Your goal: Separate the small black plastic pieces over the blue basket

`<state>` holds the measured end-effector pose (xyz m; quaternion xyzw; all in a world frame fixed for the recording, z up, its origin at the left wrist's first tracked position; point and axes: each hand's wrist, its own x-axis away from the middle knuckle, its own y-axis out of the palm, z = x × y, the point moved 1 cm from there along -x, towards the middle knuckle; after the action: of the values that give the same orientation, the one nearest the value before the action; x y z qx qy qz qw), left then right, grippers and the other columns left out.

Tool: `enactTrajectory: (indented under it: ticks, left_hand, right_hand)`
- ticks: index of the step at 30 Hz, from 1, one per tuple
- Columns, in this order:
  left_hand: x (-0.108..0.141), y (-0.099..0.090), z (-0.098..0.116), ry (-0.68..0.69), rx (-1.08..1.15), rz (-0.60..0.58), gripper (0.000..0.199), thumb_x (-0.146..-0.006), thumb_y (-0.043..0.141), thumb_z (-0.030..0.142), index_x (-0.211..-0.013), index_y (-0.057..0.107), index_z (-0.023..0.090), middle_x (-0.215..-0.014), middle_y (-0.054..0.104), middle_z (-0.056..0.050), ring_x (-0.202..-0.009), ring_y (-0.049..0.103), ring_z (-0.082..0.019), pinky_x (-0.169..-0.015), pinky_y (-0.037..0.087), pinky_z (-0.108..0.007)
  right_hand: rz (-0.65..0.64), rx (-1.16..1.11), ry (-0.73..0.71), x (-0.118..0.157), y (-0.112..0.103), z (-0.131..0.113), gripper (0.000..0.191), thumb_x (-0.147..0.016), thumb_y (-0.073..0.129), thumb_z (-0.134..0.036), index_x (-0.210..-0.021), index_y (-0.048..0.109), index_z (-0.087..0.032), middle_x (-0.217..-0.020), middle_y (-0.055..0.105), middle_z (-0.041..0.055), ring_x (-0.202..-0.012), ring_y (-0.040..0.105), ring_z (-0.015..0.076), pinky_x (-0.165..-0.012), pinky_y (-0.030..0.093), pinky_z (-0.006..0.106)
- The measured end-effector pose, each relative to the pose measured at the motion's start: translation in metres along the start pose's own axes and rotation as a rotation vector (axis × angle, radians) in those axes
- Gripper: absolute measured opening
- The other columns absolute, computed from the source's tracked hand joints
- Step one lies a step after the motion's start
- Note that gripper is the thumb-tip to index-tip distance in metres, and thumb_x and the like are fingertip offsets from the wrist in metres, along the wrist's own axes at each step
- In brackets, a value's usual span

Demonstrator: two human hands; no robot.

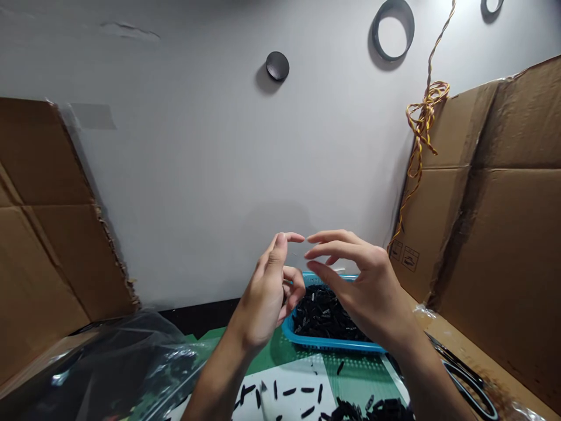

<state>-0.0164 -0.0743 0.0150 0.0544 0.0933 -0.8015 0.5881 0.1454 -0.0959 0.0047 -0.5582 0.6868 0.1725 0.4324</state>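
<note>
My left hand (272, 289) is raised before the wall, thumb up and index finger stretched to the right. Its other fingers curl loosely, and I make out nothing in them. Facing it, my right hand (357, 266) has its fingers extended, with a gap between them and the thumb. The fingertips of both hands come close together, with no object visible between them. Behind and below the hands, a blue plastic basket (322, 340) holds many small black pieces (322, 310); my right hand hides part of it.
Black pieces lie on a white sheet (280, 403) over a green mat (276, 351), with a pile (372, 412) at the front. Clear plastic bag (144, 351) at left, scissors (468, 386) at right. Cardboard panels (48, 216) flank the space; a twisted wire (423, 123) hangs right.
</note>
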Motion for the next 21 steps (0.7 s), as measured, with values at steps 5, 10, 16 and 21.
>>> enactTrajectory:
  ticks: [5, 10, 16, 21]
  left_hand:
    - [0.005, 0.005, -0.003, -0.042, 0.076, 0.033, 0.071, -0.101, 0.026, 0.08, -0.148, 0.047, 0.031, -0.056, 0.047, 0.007, -0.041, 0.024, -0.009, -0.037, 0.022, -0.016]
    - [0.008, 0.007, -0.001, 0.053, -0.026, 0.165, 0.064, -0.102, 0.033, 0.077, -0.138, 0.055, 0.029, -0.058, 0.045, 0.005, -0.053, 0.041, -0.015, -0.046, 0.035, -0.019]
    - [0.006, 0.007, 0.0, 0.127, -0.236, 0.117, 0.056, -0.104, 0.04, 0.073, -0.126, 0.058, 0.026, -0.058, 0.048, 0.006, -0.049, 0.041, -0.015, -0.046, 0.035, -0.023]
    - [0.002, 0.01, -0.002, 0.161, -0.337, 0.219, 0.049, -0.106, 0.036, 0.07, -0.119, 0.058, 0.028, -0.059, 0.052, 0.006, -0.055, 0.052, -0.017, -0.054, 0.042, -0.025]
  right_hand:
    - [-0.202, -0.032, -0.021, 0.008, 0.006, -0.02, 0.012, -0.093, 0.082, -0.017, -0.088, 0.083, -0.028, -0.103, 0.077, -0.0016, -0.098, 0.068, 0.0192, -0.086, 0.057, 0.037]
    - [-0.374, -0.035, 0.006, 0.01, 0.012, -0.016, 0.017, -0.092, 0.081, -0.01, -0.088, 0.079, -0.027, -0.109, 0.075, -0.0029, -0.105, 0.064, 0.0182, -0.09, 0.056, 0.034]
    - [-0.383, 0.087, 0.007, 0.01, 0.018, -0.017, 0.027, -0.096, 0.069, -0.004, -0.078, 0.067, -0.023, -0.09, 0.069, -0.0029, -0.091, 0.058, 0.0172, -0.078, 0.051, 0.033]
    - [-0.352, 0.267, -0.04, 0.013, 0.018, -0.019, 0.022, -0.096, 0.069, -0.007, -0.08, 0.063, -0.022, -0.092, 0.069, -0.0009, -0.087, 0.054, 0.019, -0.074, 0.048, 0.034]
